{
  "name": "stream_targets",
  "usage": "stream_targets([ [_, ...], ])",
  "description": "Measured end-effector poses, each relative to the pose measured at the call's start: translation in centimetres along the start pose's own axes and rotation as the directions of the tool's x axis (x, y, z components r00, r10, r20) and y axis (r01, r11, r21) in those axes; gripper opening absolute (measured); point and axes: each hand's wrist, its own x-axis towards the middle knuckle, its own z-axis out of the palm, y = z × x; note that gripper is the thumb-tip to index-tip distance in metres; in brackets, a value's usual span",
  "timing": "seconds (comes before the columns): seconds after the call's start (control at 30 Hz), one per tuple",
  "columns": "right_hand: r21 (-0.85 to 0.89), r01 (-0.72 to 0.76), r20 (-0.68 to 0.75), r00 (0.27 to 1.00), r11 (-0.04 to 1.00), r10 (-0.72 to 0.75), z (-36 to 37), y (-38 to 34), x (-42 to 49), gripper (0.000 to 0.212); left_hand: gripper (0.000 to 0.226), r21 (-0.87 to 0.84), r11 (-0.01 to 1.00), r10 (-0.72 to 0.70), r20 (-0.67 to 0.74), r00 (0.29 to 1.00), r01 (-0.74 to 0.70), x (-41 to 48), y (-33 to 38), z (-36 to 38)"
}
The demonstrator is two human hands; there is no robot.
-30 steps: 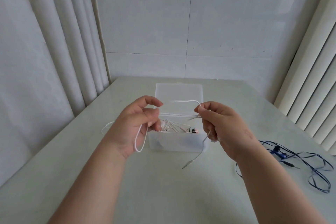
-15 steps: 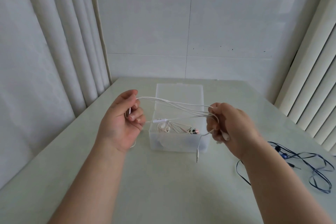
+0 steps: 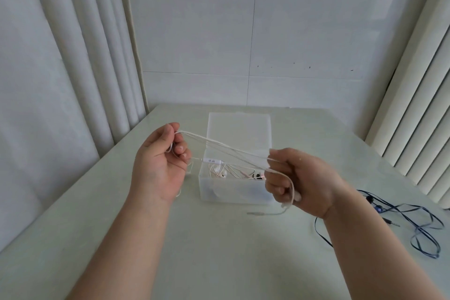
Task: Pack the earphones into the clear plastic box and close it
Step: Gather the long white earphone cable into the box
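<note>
White earphones (image 3: 226, 148) strung taut over the open box (image 3: 233, 193), cord's long axis running from high left to low right. Left hand (image 3: 158, 168), left of box, fingers (image 3: 181, 151) curled, pinching the strands; right hand (image 3: 302, 182), at its front right corner, fingers clamped on the other end. Plug (image 3: 254, 213) hangs before the box, pointing left. Blue earphones (image 3: 414, 221) on tabletop (image 3: 219, 251), well right.

A plain indoor room, home or office I cannot tell: white tiled wall (image 3: 243, 39) at 12 o'clock, pale pleated curtains (image 3: 73, 61) at 9 o'clock, cream vertical blinds (image 3: 418, 117) at 3 o'clock, glossy pale table (image 3: 219, 256).
</note>
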Motion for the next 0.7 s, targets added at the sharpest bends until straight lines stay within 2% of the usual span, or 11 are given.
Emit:
stream_targets([
  [0.1,-0.198,-0.033,-0.012,0.999,0.980,0.031,0.23,0.10,-0.43,0.038,0.023,-0.023,0.999,0.037,-0.010,0.999,-0.037,0.15,0.07,-0.28],
  [0.27,-0.329,-0.021,0.054,0.998,0.944,0.041,-0.01,-0.15,-0.85,0.028,0.017,0.005,0.994,0.113,0.018,0.993,-0.113,0.24,-0.18,-0.37],
  [0.4,-0.339,-0.006,0.079,0.996,0.941,0.034,-0.19,-0.23,-0.98,0.030,0.023,0.173,0.971,0.161,0.035,0.986,-0.165,0.14,-0.38,-0.38],
  [0.57,-0.231,0.030,0.049,0.999,0.973,-0.020,-0.45,-0.17,-0.68,0.040,0.017,0.472,0.859,0.237,-0.023,0.971,-0.198,0.51,-0.65,-0.79],
  [0.7,-0.173,0.024,-0.010,1.000,0.985,-0.026,-0.41,-0.10,-0.46,0.036,0.018,0.512,0.843,0.235,-0.076,0.969,-0.165,0.61,-0.88,-0.94],
])
